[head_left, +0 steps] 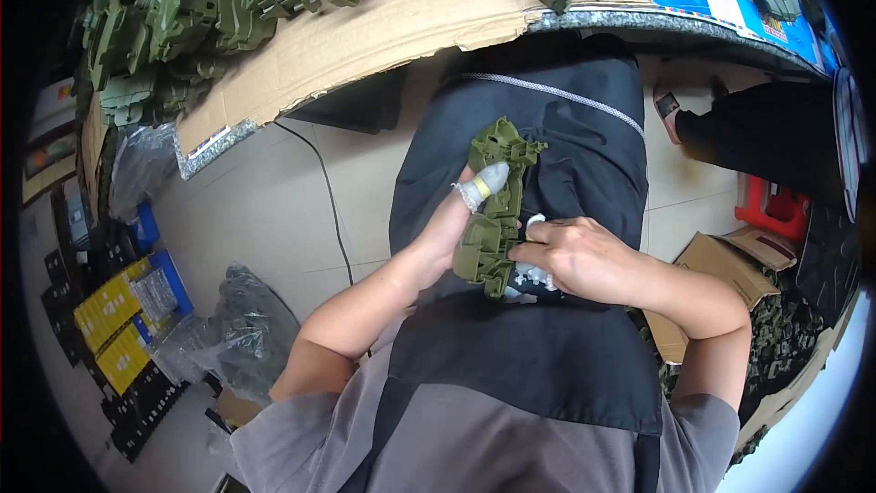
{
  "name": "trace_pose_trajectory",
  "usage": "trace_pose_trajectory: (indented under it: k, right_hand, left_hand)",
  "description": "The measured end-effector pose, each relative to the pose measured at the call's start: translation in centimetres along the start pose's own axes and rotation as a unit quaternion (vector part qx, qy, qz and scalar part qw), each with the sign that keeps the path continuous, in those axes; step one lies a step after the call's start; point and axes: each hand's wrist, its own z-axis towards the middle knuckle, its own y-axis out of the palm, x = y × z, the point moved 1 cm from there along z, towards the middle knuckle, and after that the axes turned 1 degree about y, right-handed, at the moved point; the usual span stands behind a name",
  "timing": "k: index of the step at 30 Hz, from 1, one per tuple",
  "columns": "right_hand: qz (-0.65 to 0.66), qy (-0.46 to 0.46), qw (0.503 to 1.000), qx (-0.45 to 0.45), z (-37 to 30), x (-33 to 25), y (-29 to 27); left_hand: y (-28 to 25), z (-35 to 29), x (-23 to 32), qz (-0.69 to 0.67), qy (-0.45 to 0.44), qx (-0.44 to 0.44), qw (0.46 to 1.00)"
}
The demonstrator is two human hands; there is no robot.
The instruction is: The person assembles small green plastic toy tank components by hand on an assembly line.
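Over the dark apron on my lap is an olive-green moulded plastic part (493,236), long and hollow, with ribs and recesses. My left hand (459,215) grips it from the left side. Its thumb wears a white finger cover with a yellow band and lies across the part's middle. At the part's lower right edge is my right hand (579,260), fingers curled and pressed together. Some white material (534,276) shows around these fingers; whether they pinch something small is hidden.
Ahead is a work table covered with cardboard (365,50), holding a heap of similar green parts (182,23). Yellow trays (114,315) and a grey plastic bag (246,319) stand left. At right are a red stool (771,210), a cardboard box (725,269) and another person's leg (757,137).
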Motion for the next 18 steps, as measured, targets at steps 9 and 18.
trace_pose_trajectory:
  k: [9,18]
  right_hand:
    - [0.037,-0.016,0.999,-0.023,1.3,1.7,1.7]
    - [-0.029,-0.024,0.999,0.027,3.6,-0.1,-6.1]
  left_hand:
    - [-1.1,1.0,-0.3,-0.027,-0.007,0.011,1.000]
    - [-1.4,-0.3,1.4,-0.078,0.060,-0.023,0.995]
